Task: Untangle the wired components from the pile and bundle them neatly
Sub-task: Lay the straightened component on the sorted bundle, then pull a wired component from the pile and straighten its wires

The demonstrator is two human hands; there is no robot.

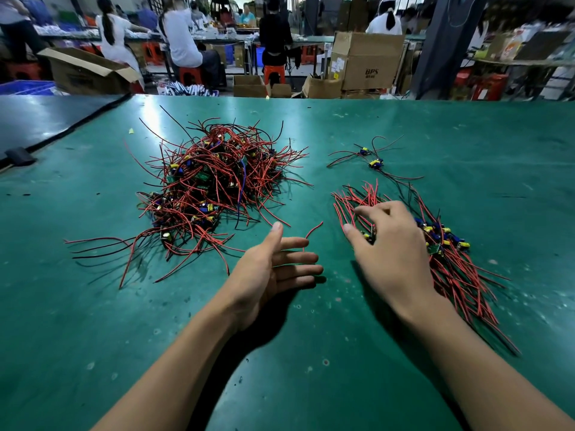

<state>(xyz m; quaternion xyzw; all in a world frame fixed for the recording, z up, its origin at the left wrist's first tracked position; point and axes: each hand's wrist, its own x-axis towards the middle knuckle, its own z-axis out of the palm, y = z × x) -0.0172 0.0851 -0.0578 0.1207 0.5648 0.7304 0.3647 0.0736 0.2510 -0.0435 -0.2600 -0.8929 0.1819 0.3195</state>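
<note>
Looking down from the head camera, we see the tangled pile [211, 185] of red-and-black-wired components heaped on the left of the green table [311, 353], well apart from the sorted bundle [448, 259], which lies to the right with its wires running roughly parallel. Our right hand [389, 244] rests palm down on the near-left part of that bundle, fingers curled over the wires, with thumb and forefinger closing around a small component. Our left hand [273, 269] hovers between the two heaps, palm turned toward the right, fingers straight and spread, thumb raised, holding nothing. A stray red wire [314, 228] lies just beside its fingertips; we cannot tell whether they touch it. The risk, as we judge it, is that gathering the bundle from one end lets the far wire ends fan out or snag, so the components slip out of line. Dragging it could also catch the two loose components [373, 160] just beyond, whose black leads trail toward the bundle. Reaching left, long wires straggling from the pile could hook a finger and pull a clump along. Beyond the table edge stand cardboard boxes [367, 60] and red stools [273, 73], with people working at distant benches; none of these obstructs our hands.
</note>
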